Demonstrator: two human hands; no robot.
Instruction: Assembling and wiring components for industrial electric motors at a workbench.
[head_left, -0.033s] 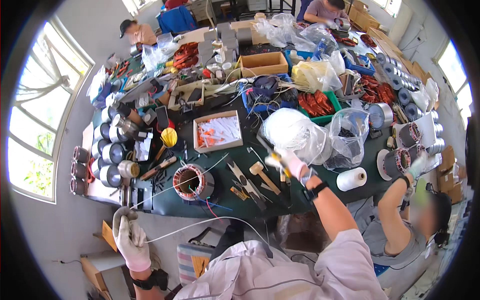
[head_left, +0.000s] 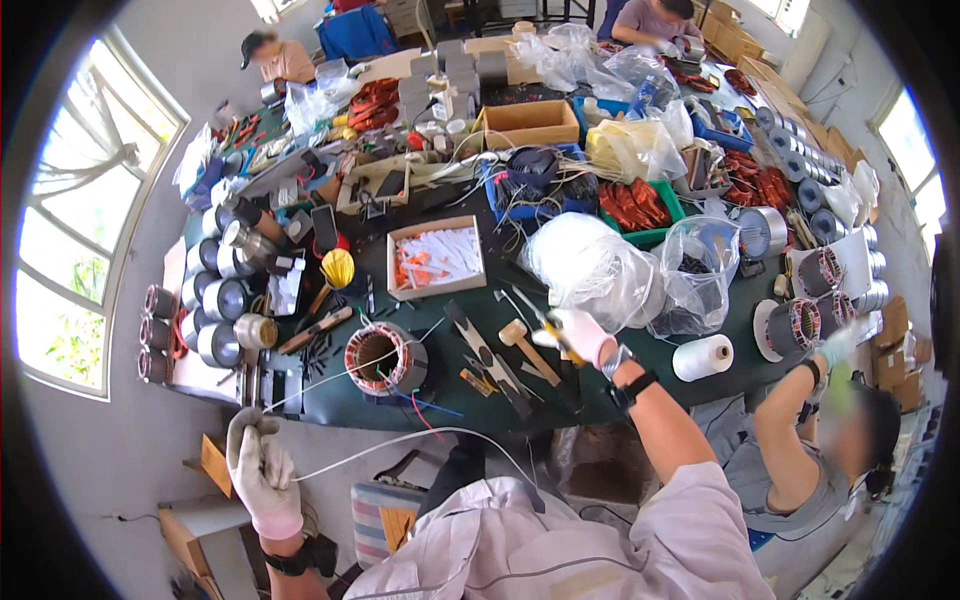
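My left hand (head_left: 262, 470), in a white and grey glove, is closed on a white cord (head_left: 410, 433) at the table's front left edge. One stretch runs up across a stator (head_left: 408, 374), a ring core with red and white windings; another loops toward my lap. Green, red and blue wires stick out of the stator, which stands on the table. My gloved right hand (head_left: 582, 335) grips a slim tool with a yellow handle (head_left: 566, 347), its tip toward the far left; its exact kind is unclear. A wooden mallet (head_left: 515, 333) and scissors (head_left: 485, 352) lie between stator and right hand.
A box of white and orange pieces (head_left: 435, 292) sits behind the stator. Large clear bags (head_left: 590, 265) and a thread cone (head_left: 703, 358) lie right. Metal cylinders (head_left: 220, 347) are stacked left. A co-worker (head_left: 775, 440) works close on my right; two others sit across the table.
My right hand and the yellow-handled tool have shifted slightly downward and to the right. The cord's far end has dropped a little. My left hand keeps nearly the same place.
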